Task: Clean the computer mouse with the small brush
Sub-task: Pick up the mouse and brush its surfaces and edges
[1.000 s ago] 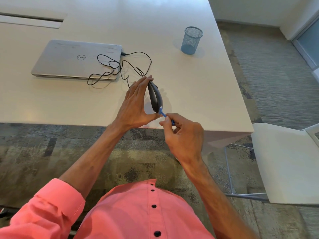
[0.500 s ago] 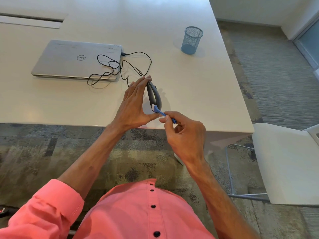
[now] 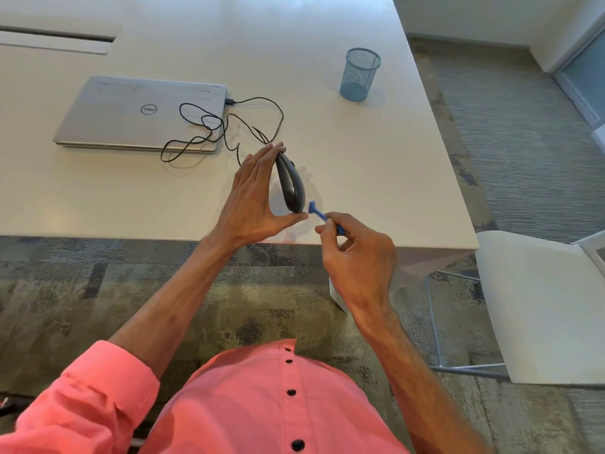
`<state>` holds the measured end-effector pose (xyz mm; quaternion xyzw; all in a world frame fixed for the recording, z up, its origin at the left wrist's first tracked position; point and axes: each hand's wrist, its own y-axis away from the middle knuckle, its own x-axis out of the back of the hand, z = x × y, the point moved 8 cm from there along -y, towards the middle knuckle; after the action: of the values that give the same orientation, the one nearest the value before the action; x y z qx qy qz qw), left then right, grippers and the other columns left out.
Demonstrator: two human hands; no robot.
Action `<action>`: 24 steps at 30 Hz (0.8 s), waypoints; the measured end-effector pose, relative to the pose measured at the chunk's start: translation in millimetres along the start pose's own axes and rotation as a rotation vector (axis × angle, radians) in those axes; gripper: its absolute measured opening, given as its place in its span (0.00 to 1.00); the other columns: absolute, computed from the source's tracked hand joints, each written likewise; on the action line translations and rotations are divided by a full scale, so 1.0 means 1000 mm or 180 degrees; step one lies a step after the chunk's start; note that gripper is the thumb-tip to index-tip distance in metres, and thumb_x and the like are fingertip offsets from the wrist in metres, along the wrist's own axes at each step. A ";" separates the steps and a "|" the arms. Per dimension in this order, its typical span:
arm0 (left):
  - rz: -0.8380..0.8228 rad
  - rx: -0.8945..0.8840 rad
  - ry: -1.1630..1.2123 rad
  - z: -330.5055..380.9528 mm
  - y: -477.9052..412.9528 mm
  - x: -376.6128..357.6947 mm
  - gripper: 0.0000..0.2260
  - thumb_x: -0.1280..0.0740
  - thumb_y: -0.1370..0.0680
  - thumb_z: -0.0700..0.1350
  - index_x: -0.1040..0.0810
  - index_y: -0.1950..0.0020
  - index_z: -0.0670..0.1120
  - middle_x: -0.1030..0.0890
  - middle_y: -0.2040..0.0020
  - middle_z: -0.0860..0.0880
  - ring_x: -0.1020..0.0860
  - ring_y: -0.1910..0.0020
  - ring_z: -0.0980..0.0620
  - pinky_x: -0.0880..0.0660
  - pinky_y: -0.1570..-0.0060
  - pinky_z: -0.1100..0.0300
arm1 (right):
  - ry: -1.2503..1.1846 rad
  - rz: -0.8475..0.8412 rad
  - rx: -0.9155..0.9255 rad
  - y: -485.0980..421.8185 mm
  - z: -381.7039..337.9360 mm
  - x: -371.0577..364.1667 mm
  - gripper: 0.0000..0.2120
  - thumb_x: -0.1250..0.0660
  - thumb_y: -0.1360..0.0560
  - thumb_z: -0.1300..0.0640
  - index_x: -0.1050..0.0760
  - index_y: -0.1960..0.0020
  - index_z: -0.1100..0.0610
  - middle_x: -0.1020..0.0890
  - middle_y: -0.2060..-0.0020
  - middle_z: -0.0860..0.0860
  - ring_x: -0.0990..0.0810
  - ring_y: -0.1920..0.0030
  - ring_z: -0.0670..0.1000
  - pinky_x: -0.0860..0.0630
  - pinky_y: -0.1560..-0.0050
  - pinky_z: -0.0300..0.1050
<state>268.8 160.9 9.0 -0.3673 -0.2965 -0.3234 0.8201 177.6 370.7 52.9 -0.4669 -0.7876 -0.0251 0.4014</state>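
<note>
My left hand (image 3: pixel 252 201) holds a dark grey wired computer mouse (image 3: pixel 290 185) on its edge above the white table (image 3: pixel 376 165), fingertips at its far end and thumb at its near end. A small blue brush (image 3: pixel 319 215) is pinched between the thumb and fingers of my right hand (image 3: pixel 357 257), just right of the mouse's near end. The brush head sits a short gap away from the mouse, not touching it. The mouse's black cable (image 3: pixel 229 126) runs in loops to a closed silver laptop (image 3: pixel 140 114).
A blue mesh pen cup (image 3: pixel 359 75) stands at the back right of the table. A white chair (image 3: pixel 537 303) is at the right, just past the table's corner. The table's near edge runs right under my hands, with patterned carpet below.
The brush head was against the lower end of the mouse; it has now drawn back to the right and lies clear of it. My left hand keeps the mouse in the same pose.
</note>
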 end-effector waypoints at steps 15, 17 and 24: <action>0.0023 0.0016 0.0023 0.002 0.007 0.003 0.56 0.19 0.26 0.69 0.40 0.10 0.43 0.37 0.09 0.48 0.39 0.09 0.47 0.42 0.10 0.37 | -0.0424 -0.0051 0.0171 0.004 -0.006 0.006 0.13 0.34 0.17 0.45 0.12 0.43 0.47 0.10 0.61 0.40 0.27 0.75 0.38 0.24 0.72 0.43; 0.0015 0.0011 0.0036 0.003 0.008 0.004 0.57 0.18 0.27 0.69 0.40 0.10 0.43 0.37 0.09 0.49 0.39 0.09 0.47 0.42 0.11 0.36 | -0.0324 0.0022 0.0059 0.000 0.000 0.009 0.15 0.35 0.17 0.44 0.12 0.43 0.46 0.10 0.60 0.40 0.26 0.74 0.38 0.22 0.71 0.44; -0.0029 -0.0037 0.0043 0.010 0.012 0.008 0.55 0.16 0.26 0.63 0.40 0.10 0.44 0.39 0.08 0.50 0.41 0.08 0.49 0.44 0.10 0.39 | -0.0288 -0.0480 0.0443 0.007 -0.016 -0.003 0.11 0.32 0.17 0.46 0.12 0.43 0.45 0.11 0.61 0.38 0.28 0.77 0.37 0.25 0.71 0.40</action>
<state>280.1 173.0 15.5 -0.3685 -0.2907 -0.3312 0.8185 193.0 366.0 59.8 -0.3780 -0.8376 0.0206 0.3938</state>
